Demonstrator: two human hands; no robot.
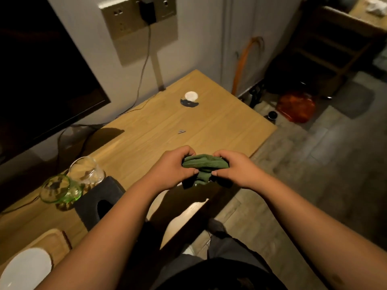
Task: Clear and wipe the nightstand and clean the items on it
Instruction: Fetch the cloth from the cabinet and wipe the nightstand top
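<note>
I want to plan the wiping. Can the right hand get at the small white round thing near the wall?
Probably yes: bare tabletop lies between the right hand and the white round thing, but its grip is on the green cloth with the left hand.

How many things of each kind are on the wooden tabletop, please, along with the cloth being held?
Glass vessels: 2, one clear, one green-tinted
Black box: 1
White plate: 1
Wooden tray: 1
White round lid: 1
Green cloth: 1
Total: 7
</note>
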